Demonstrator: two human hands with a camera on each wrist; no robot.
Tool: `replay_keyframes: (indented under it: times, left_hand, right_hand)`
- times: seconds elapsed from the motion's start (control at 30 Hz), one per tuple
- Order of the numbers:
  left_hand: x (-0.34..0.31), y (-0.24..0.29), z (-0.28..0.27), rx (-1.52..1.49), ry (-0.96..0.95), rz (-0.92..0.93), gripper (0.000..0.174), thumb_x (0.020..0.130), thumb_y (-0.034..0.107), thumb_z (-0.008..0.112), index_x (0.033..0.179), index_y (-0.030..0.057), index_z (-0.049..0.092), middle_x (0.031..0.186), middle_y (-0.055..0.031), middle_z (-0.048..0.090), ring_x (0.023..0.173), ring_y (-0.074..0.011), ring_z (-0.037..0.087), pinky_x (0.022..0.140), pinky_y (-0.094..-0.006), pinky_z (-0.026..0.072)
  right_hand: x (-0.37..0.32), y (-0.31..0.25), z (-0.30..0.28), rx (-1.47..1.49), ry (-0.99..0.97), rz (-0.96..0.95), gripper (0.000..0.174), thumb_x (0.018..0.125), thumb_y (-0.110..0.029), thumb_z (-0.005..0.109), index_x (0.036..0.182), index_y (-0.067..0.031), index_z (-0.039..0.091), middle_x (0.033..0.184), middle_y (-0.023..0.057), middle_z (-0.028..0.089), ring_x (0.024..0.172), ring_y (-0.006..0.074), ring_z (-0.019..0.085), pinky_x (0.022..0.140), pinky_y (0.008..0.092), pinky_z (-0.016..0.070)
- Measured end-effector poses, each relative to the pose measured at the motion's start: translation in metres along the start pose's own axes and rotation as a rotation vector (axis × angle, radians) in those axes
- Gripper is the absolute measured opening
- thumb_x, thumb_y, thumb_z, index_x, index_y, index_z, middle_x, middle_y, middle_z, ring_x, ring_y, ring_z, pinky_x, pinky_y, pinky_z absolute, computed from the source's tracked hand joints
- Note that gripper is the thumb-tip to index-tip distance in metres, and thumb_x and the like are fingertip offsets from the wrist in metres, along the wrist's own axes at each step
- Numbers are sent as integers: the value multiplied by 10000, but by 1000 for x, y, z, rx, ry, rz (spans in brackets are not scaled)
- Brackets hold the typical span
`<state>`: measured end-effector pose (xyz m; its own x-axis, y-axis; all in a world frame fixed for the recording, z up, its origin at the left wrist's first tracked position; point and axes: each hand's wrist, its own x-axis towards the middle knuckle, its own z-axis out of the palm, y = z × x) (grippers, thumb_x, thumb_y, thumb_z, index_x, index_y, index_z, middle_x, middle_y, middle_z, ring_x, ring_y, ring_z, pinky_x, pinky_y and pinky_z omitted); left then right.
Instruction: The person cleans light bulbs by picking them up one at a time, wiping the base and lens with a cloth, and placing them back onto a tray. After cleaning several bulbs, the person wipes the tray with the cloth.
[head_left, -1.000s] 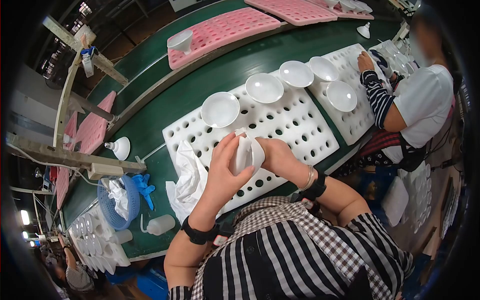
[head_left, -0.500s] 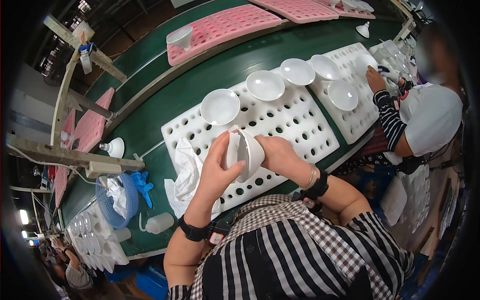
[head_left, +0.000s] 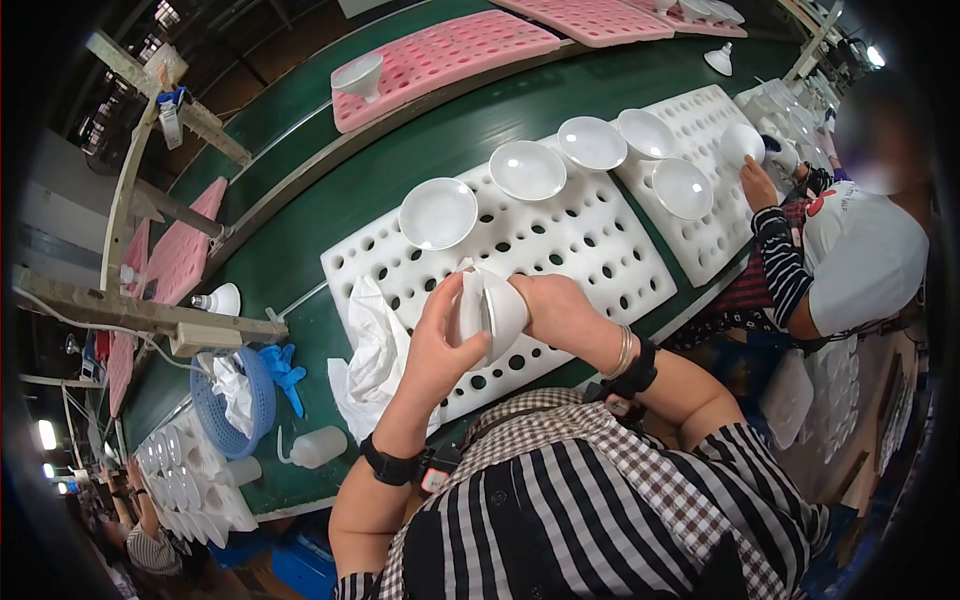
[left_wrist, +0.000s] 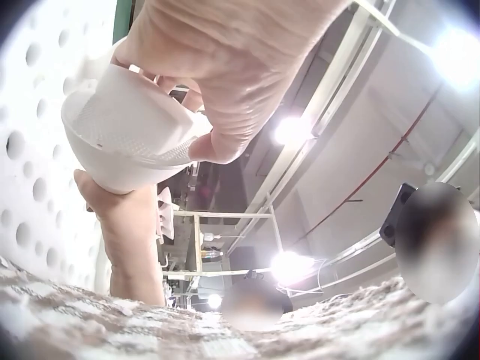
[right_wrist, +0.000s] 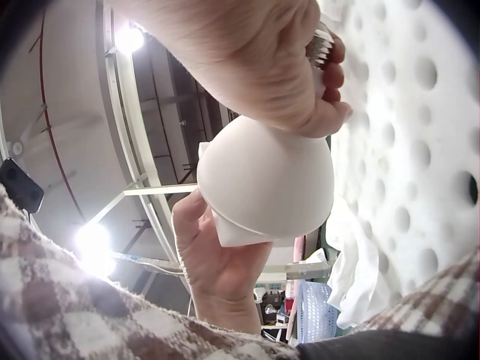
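Note:
Above the white foam board [head_left: 640, 275], my right hand [head_left: 563, 312] grips a white reflector bulb [head_left: 508, 312] by its base end. In the right wrist view, fingers curl round the bulb's ridged metal screw base [right_wrist: 320, 46], and the smooth cone-shaped body [right_wrist: 266, 180] points away from them. My left hand [head_left: 432, 350] holds a folded white cloth [left_wrist: 142, 105] against the bulb's wide front face, with its thumb at the rim. The textured face shows partly beside the cloth in the left wrist view; the rest is covered.
Several white bulbs stand face up in the boards, one [head_left: 438, 214] nearest me. A crumpled white cloth [head_left: 372, 345] lies at the board's left. Farther left are a blue basket [head_left: 262, 400], blue glove [head_left: 283, 372] and squeeze bottle [head_left: 320, 447]. Another person [head_left: 860, 260] works at right.
The bulb has turned in my hands, showing more of its outer side, with the cloth still at its face. A loose bulb at left slid farther left. The neighbour's hand moved with a bulb.

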<state>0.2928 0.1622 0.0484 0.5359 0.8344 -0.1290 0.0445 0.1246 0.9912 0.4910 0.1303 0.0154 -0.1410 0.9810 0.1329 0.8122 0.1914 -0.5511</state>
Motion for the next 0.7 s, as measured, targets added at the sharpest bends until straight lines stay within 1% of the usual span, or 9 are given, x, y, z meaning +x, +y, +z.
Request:
replay_keyframes:
  times: [0.07, 0.17, 0.27, 0.33, 0.43, 0.53, 0.57, 0.63, 0.7]
  left_hand:
    - [-2, 3, 1, -19, 15, 12, 710, 718, 67, 624, 1378, -43, 385, 1436, -154, 395, 1327, -244, 399, 1111, -345, 294]
    - [1, 7, -1, 102, 36, 35, 761, 713, 23, 574, 1438, -8, 343, 1374, -119, 464, 1293, -203, 435, 1081, -338, 329]
    - [9, 21, -3, -43, 9, -46, 712, 710, 16, 550, 1406, -15, 401, 1349, -127, 491, 1252, -201, 471, 1053, -333, 355]
    - [14, 25, -6, -138, 72, -99, 624, 732, 34, 546, 1350, -20, 477, 1298, -129, 542, 1203, -206, 509, 1019, -332, 389]
    - [14, 29, -11, -148, 10, -170, 553, 749, 56, 559, 1298, -6, 532, 1254, -127, 581, 1161, -214, 542, 1004, -336, 406]
    - [14, 25, -14, -165, -10, -132, 433, 820, 62, 556, 1246, -14, 563, 1185, -116, 610, 1039, -168, 580, 937, -294, 431]
    - [15, 25, -15, -164, -13, -131, 433, 820, 62, 556, 1246, -14, 563, 1185, -116, 610, 1039, -168, 580, 937, -294, 431]
    - [14, 24, -16, -222, 85, -174, 380, 832, 98, 563, 1199, 2, 585, 1156, -121, 632, 979, -157, 583, 877, -284, 452]
    - [12, 23, -20, -272, 97, -183, 352, 836, 118, 566, 1170, 10, 593, 1145, -122, 638, 945, -145, 582, 841, -273, 454]
  right_hand:
    - [0, -1, 0, -33, -3, -1, 216, 718, -143, 698, 875, -53, 580, 711, 133, 633, 669, 338, 630, 605, 427, 495]
    - [-1, 0, -1, -77, 25, -10, 214, 699, -148, 703, 884, -77, 622, 708, 121, 649, 667, 333, 638, 601, 425, 499]
    - [-2, -2, -2, -77, 27, -90, 198, 710, -132, 688, 868, -64, 590, 711, 113, 636, 659, 314, 633, 601, 411, 496]
    - [-5, -10, -7, 3, -6, -186, 192, 709, -127, 682, 874, -77, 598, 716, 104, 637, 667, 310, 637, 603, 411, 496]
    - [-2, -10, -13, 34, -21, -177, 180, 713, -127, 682, 873, -99, 606, 752, 80, 638, 734, 291, 636, 655, 399, 490]
    - [5, -4, -18, -33, 14, -272, 201, 693, -108, 699, 880, -112, 625, 784, 54, 623, 777, 274, 607, 708, 395, 467]
    - [5, -4, -20, -35, 16, -270, 201, 693, -108, 699, 880, -112, 625, 784, 54, 623, 777, 274, 607, 708, 395, 467]
    - [5, -6, -21, 97, 216, -257, 238, 669, -85, 717, 893, -121, 646, 788, 39, 601, 780, 261, 572, 736, 400, 443]
    - [5, -8, -22, 90, 294, -289, 259, 659, -80, 724, 904, -122, 650, 786, 39, 596, 772, 260, 567, 726, 392, 445]
